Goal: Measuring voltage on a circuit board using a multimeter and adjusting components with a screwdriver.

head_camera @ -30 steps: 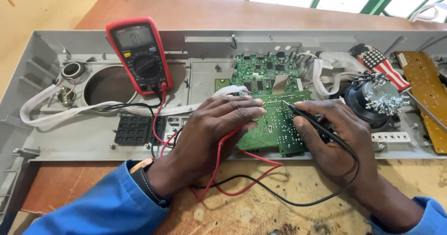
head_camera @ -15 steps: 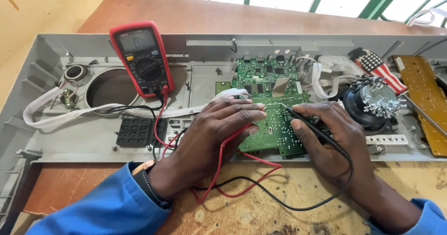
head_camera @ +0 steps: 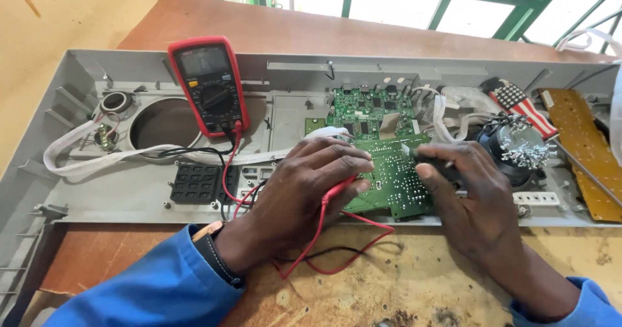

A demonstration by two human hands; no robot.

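Squarely between both hands, the green circuit board lies flat in the grey casing, the left hand clamped on the red probe, the right hand closed around the black probe, both tips aimed inward.

Matt grey plastic housing; glossy green circuit board; worn, scratched wooden table; red rubbery multimeter.
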